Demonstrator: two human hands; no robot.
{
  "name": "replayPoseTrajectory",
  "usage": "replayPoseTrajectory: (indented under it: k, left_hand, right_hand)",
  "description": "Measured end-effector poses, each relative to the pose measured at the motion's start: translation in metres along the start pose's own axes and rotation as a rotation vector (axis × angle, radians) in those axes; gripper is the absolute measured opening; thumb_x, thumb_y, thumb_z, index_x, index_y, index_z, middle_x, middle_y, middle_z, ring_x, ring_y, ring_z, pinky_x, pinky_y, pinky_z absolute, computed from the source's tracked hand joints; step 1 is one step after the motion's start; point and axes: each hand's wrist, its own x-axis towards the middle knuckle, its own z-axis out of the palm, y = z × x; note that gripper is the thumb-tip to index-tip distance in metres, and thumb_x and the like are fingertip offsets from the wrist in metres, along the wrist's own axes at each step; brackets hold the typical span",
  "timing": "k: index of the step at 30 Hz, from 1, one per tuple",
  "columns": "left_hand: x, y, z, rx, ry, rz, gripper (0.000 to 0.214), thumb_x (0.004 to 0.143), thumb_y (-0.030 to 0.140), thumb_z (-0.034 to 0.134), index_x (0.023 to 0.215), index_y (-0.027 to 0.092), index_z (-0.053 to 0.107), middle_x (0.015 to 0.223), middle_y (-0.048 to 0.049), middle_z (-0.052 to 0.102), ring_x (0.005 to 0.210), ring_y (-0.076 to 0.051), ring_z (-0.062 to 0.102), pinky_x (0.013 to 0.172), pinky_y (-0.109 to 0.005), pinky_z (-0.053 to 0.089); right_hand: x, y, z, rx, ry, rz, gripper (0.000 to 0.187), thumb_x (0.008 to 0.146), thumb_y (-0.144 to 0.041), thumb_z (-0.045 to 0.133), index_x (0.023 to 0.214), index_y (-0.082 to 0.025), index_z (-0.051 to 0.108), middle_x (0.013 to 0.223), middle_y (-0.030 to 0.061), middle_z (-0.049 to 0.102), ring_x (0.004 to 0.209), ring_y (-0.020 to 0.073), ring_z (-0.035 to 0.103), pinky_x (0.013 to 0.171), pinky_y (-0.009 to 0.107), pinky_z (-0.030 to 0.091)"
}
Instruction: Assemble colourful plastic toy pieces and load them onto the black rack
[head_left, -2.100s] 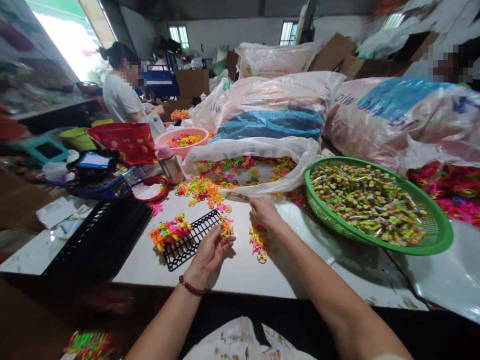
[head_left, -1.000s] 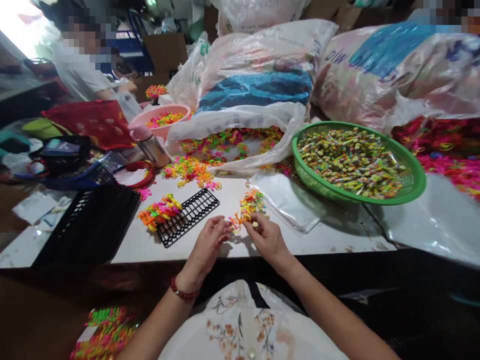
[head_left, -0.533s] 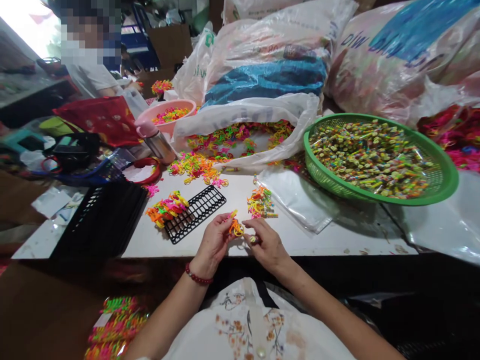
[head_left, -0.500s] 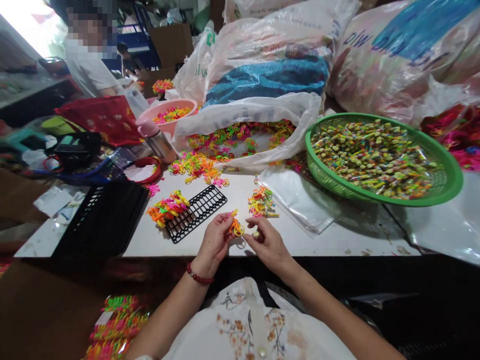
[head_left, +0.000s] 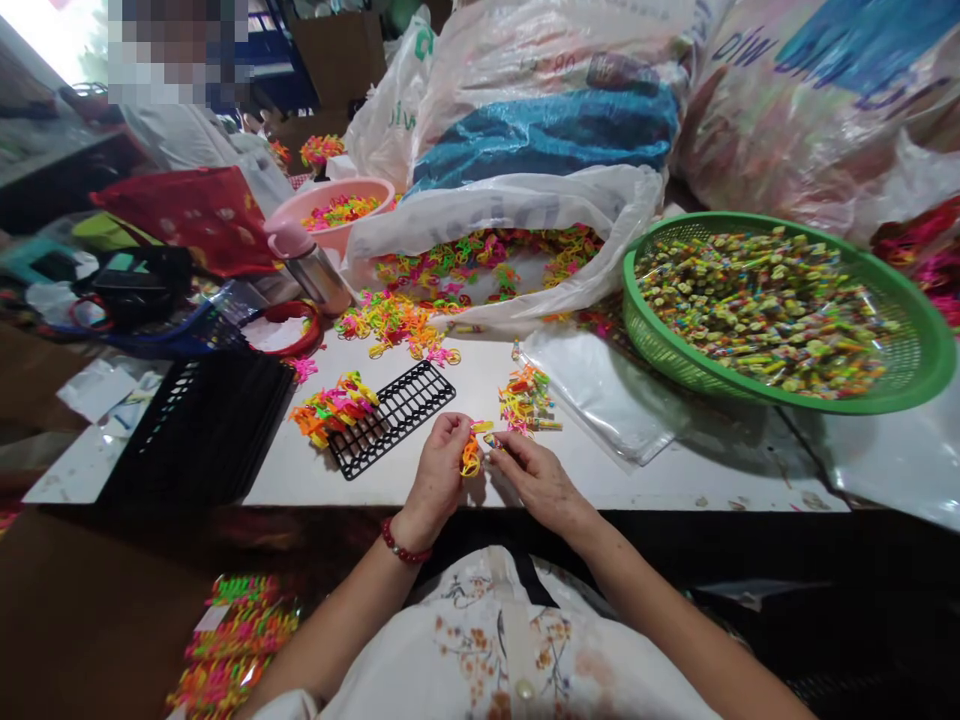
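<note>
My left hand (head_left: 436,470) pinches a small orange plastic toy piece (head_left: 470,459) near the table's front edge. My right hand (head_left: 534,476) meets it from the right, its fingertips closed on a tiny candy piece (head_left: 491,439) at the toy. Just beyond lies a small pile of coloured toy pieces (head_left: 525,400). To the left is a black grid tray (head_left: 394,416) with several coloured pieces (head_left: 334,407) stuck in its left end.
A green basket (head_left: 922,370) of wrapped candies sits at the right. An open white bag (head_left: 517,210) spills coloured pieces behind. Clear plastic bags (head_left: 607,395), black crates (head_left: 199,430), a pink-lidded flask (head_left: 307,265) and a pink bowl (head_left: 382,190) surround. A person sits at the back left.
Earlier my right hand reached toward the spilled pieces, then drew a bunch back. Both hands now work together on one orange piece, a little farther onto the table than half a second ago.
</note>
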Motion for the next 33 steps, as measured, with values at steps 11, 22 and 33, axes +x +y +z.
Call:
replayPoseTrajectory:
  k: [11,22,33]
  left_hand:
    - [-0.002,-0.006,-0.002,0.282,-0.012,0.137,0.032,0.087,0.051,0.065,0.093,0.022,0.053,0.075,0.0033,0.052,0.061,-0.01,0.048,0.055,-0.021,0.04]
    - [-0.001,-0.01,-0.003,0.347,0.001,0.155,0.03,0.089,0.049,0.062,0.091,0.021,0.052,0.075,0.0036,0.049,0.06,-0.011,0.046,0.056,-0.022,0.039]
    - [0.0,-0.008,-0.005,0.41,0.002,0.16,0.022,0.088,0.041,0.065,0.088,0.021,0.057,0.075,0.0023,0.051,0.065,-0.013,0.044,0.06,-0.022,0.036]
  right_hand:
    - [-0.006,-0.005,-0.002,0.098,-0.06,0.028,0.026,0.094,-0.04,0.054,0.082,-0.019,0.062,0.075,-0.0017,0.059,0.071,0.0128,0.052,0.067,0.025,0.04]
    - [-0.004,-0.008,-0.007,0.139,-0.103,0.088,0.039,0.095,-0.049,0.05,0.073,-0.019,0.059,0.07,-0.0011,0.057,0.065,0.0124,0.049,0.064,0.026,0.039]
    - [-0.002,-0.006,-0.013,-0.004,-0.144,0.087,0.04,0.094,-0.05,0.048,0.068,-0.019,0.053,0.063,-0.0029,0.043,0.062,0.0121,0.039,0.056,0.025,0.03]
